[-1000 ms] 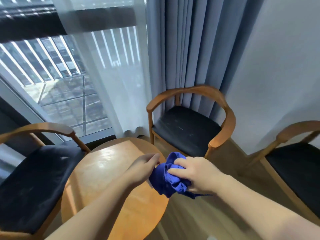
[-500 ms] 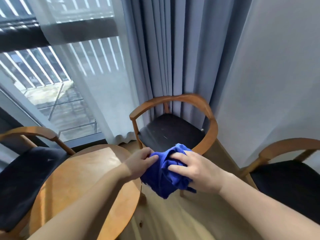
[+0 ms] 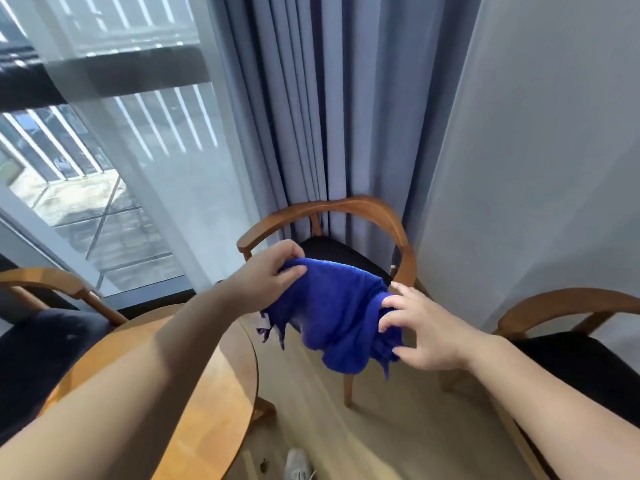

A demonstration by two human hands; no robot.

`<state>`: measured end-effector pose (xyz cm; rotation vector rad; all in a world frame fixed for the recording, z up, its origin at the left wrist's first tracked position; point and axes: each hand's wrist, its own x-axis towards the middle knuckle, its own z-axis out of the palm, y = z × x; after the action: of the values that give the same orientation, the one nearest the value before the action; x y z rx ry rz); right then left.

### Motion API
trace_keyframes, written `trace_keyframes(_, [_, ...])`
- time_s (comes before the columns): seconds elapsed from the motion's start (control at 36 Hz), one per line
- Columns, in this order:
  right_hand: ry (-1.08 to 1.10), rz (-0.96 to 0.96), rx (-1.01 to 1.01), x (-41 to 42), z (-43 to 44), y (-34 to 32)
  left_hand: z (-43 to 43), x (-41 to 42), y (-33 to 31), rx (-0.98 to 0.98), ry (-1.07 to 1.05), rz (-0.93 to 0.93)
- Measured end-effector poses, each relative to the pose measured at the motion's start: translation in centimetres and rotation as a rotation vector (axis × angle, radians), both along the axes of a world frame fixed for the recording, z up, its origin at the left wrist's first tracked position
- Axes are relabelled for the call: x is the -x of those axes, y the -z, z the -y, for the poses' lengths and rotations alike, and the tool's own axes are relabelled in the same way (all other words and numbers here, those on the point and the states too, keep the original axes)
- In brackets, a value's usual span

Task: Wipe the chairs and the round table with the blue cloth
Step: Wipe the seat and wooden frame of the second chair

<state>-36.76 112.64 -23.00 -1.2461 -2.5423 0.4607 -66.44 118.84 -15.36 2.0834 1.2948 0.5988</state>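
Note:
The blue cloth (image 3: 332,306) hangs stretched in the air between both hands, in front of the middle chair (image 3: 367,209), a wooden armchair with a black seat. My left hand (image 3: 273,275) pinches the cloth's left end. My right hand (image 3: 419,327) grips its right end with curled fingers. The round wooden table (image 3: 194,410) lies below my left forearm. A second chair (image 3: 52,282) stands at the left and a third chair (image 3: 571,306) at the right.
Grey curtains (image 3: 311,116) and a sheer curtain (image 3: 145,133) hang behind the middle chair, beside a tall window. A pale wall (image 3: 554,150) rises on the right. A white shoe (image 3: 298,465) shows on the wooden floor between table and chairs.
The bunched cloth has been pulled apart and now spreads between my hands. Both hands rose and moved off the table toward the middle chair, which looks closer.

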Motion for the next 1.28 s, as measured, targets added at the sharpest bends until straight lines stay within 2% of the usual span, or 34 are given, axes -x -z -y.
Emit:
trace_keyframes(0.17, [0.153, -0.247, -0.093, 0.4, -4.1, -2.0, -3.6, -2.1, -0.8, -0.046, 0.101, -0.023])
trace_keyframes(0.25, [0.238, -0.213, 0.066, 1.9, -6.7, -2.8, -5.3, -2.5, -1.2, -0.048, 0.179, -0.098])
trace_keyframes(0.33, [0.196, -0.162, 0.276, 4.1, -9.6, -3.4, -7.2, -2.0, -1.8, 0.014, 0.221, -0.09])
trace_keyframes(0.42, [0.185, -0.238, 0.404, 6.5, -12.5, -3.7, -9.2, -1.1, -2.5, 0.057, 0.256, -0.067])
trace_keyframes(0.75, [0.068, -0.374, 0.58, 11.6, -23.3, -3.1, -18.5, 3.0, -2.6, 0.116, 0.381, -0.09])
trace_keyframes(1.0, [0.028, -0.466, 0.644, 10.5, -27.8, -3.0, -26.1, 4.0, -1.1, 0.041, 0.17, -0.171])
trace_keyframes(1.17, [-0.027, -0.357, 0.566, 7.4, -31.6, -3.4, -30.3, 2.5, 0.1, 0.053, 0.01, -0.199])
trace_keyframes(1.22, [-0.034, -0.412, 0.513, 6.4, -32.9, -3.9, -31.4, 1.2, 0.6, 0.001, -0.039, -0.223])
trace_keyframes(1.28, [-0.031, -0.506, 0.465, 5.7, -34.5, -4.6, -32.1, -0.2, 1.4, -0.03, -0.162, -0.154])
